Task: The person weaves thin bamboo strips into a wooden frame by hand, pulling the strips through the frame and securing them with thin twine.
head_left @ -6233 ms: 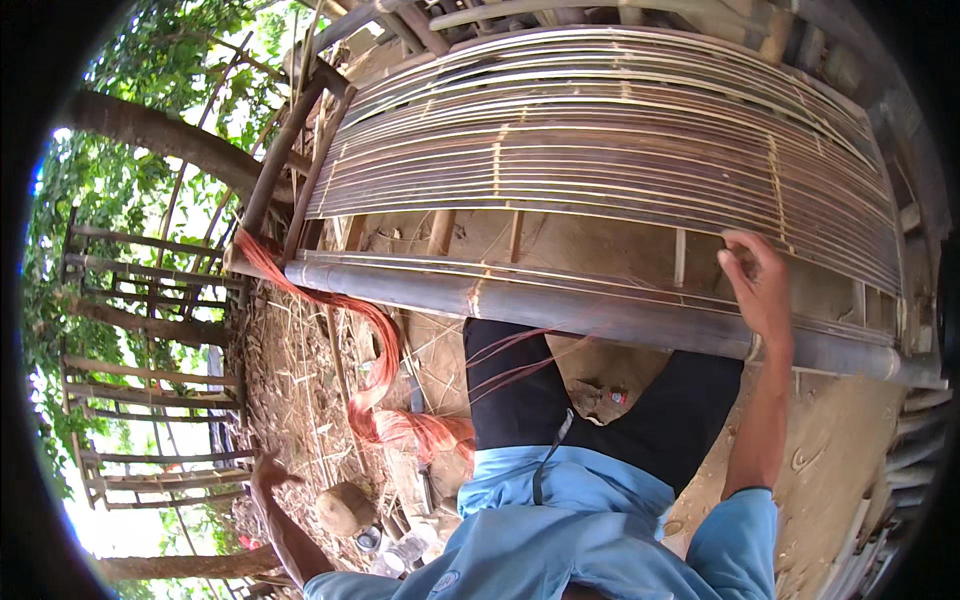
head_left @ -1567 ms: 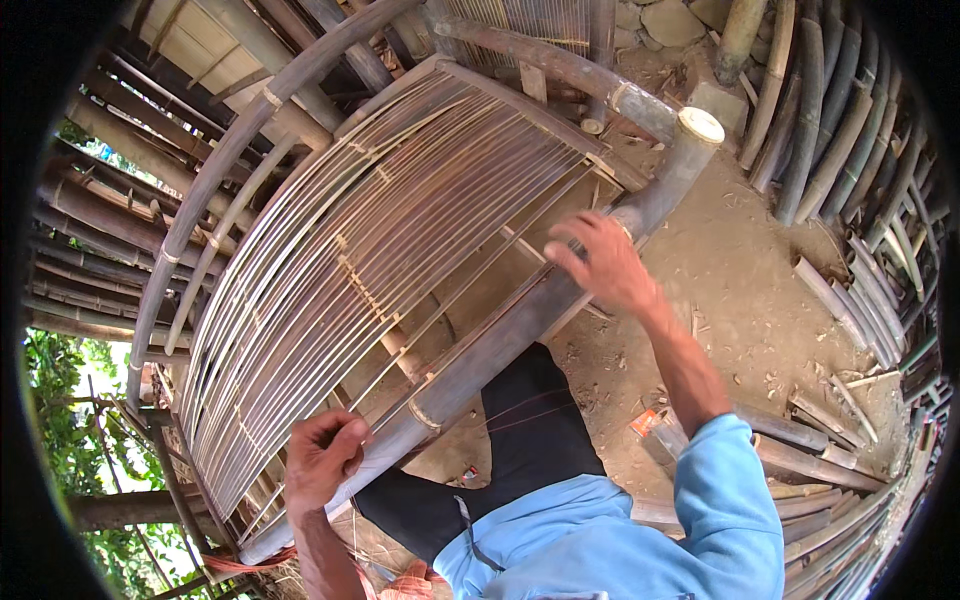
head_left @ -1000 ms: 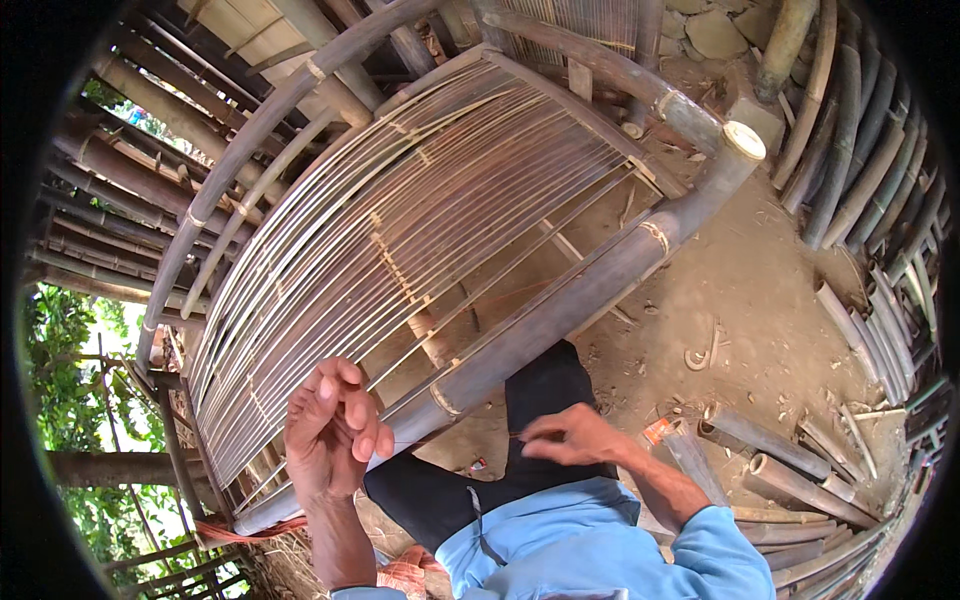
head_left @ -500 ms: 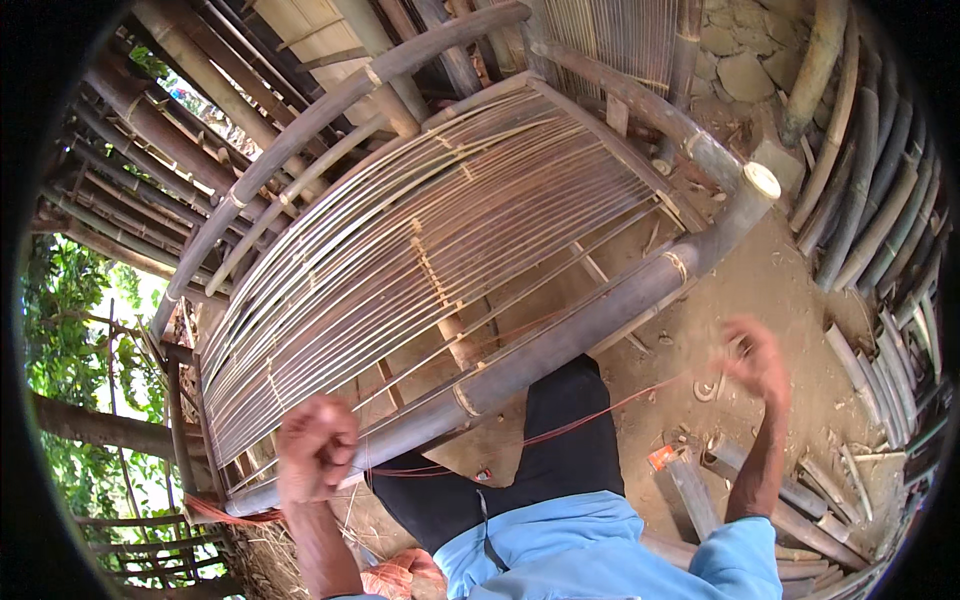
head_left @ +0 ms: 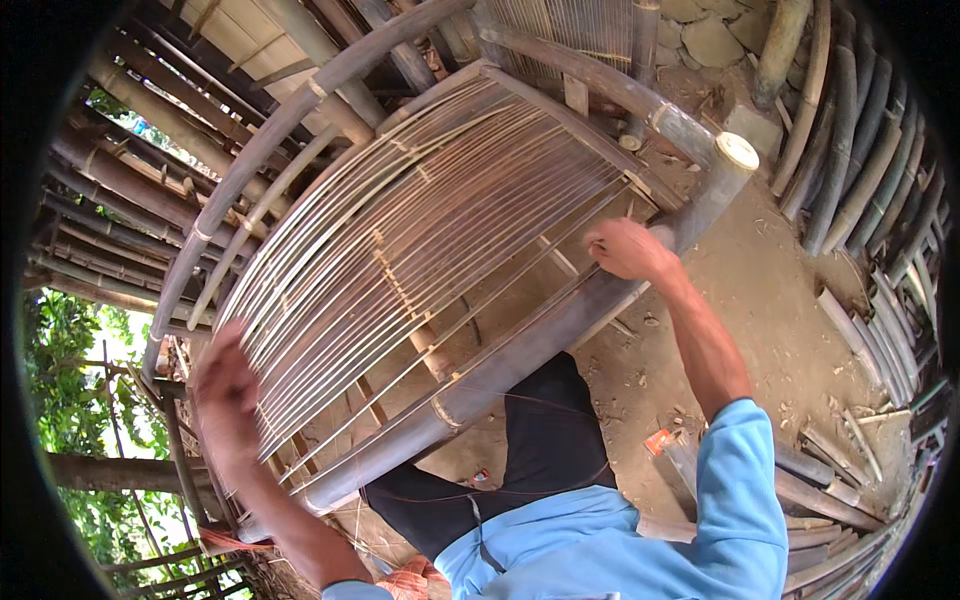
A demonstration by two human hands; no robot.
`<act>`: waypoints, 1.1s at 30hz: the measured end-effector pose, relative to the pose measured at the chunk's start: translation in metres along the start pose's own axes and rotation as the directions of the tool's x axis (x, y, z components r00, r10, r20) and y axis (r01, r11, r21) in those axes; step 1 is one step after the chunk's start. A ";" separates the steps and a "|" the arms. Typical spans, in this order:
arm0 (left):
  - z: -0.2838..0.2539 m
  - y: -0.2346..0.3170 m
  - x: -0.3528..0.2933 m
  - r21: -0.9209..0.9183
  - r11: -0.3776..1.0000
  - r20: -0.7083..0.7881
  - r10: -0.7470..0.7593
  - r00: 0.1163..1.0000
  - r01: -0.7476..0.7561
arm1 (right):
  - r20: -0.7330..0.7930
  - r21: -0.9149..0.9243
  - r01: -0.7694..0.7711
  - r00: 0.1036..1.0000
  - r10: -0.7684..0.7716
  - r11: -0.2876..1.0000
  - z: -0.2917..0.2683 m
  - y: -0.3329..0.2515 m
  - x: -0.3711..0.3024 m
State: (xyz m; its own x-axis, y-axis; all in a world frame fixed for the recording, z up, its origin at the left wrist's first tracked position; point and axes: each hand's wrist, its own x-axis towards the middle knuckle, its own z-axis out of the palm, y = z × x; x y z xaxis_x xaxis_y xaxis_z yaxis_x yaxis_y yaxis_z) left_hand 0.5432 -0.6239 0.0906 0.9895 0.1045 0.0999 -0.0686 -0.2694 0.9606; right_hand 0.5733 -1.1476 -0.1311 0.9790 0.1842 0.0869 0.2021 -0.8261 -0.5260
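In front of me stands a bamboo bench-like frame with rows of thin bamboo slats (head_left: 345,235) and a thick dark front pole (head_left: 540,355). My right hand (head_left: 628,249) is closed, its fingers curled together just above the slats' right end, beside the front pole. What it pinches, if anything, is too small to make out. At the slats' left end, my left hand (head_left: 228,395) is smeared by motion, so its fingers do not show clearly. A thin reddish cord (head_left: 555,403) runs loosely across my lap. More reddish strands (head_left: 240,538) gather at the frame's near left corner.
Bamboo poles (head_left: 860,150) lean along the right side. Cut bamboo pieces (head_left: 800,500) lie on the dirt floor (head_left: 735,320) at lower right, near a small orange item (head_left: 657,441). A cut pole end (head_left: 737,151) juts out at the frame's right corner.
My right hand has moved from the open floor up and left to the frame's right end. My left hand has swung left and up over the slats. The cord has gone slack over my lap.
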 end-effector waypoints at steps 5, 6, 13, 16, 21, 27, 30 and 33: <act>0.213 -0.115 0.010 0.414 0.812 0.434 0.221 0.873 -0.411 | 0.345 -0.275 -0.265 0.870 0.352 0.924 0.036 0.010 0.035; 0.245 -0.125 0.001 0.527 0.689 0.435 0.284 0.854 -0.497 | 0.350 -0.278 -0.269 0.866 0.358 0.922 0.037 0.008 0.036; 0.362 -0.148 -0.008 0.650 0.675 0.454 0.023 0.891 -0.349 | 0.427 -0.144 -0.231 0.863 0.271 0.962 0.033 -0.009 0.043; 0.386 -0.164 -0.007 0.661 0.622 0.469 0.094 0.878 -0.420 | 0.426 -0.029 -0.149 0.893 0.147 0.988 0.064 0.040 0.049; 0.391 -0.165 0.004 0.677 0.638 0.441 0.047 0.896 -0.367 | 0.465 0.198 -0.081 0.885 -0.021 0.977 0.065 0.041 0.053; 0.385 -0.165 0.008 0.767 0.519 0.467 -0.046 0.883 -0.378 | 0.467 0.014 -0.194 0.869 0.165 0.981 0.064 0.033 0.054; 0.389 -0.167 0.001 0.718 0.595 0.394 0.080 0.916 -0.361 | 0.465 0.014 -0.232 0.863 0.199 0.973 0.065 0.038 0.056; 0.390 -0.169 0.000 0.595 0.768 0.320 0.046 0.946 -0.238 | 0.559 0.015 -0.198 0.815 0.156 0.980 0.067 0.041 0.059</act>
State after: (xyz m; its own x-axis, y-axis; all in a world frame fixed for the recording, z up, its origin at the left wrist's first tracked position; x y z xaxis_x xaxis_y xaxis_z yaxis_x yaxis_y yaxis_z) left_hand 0.6048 -0.9515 -0.1725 0.9740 -0.2195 0.0556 -0.2124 -0.8009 0.5598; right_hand 0.6379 -1.1344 -0.2044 0.8149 0.3189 -0.4839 0.0038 -0.8379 -0.5458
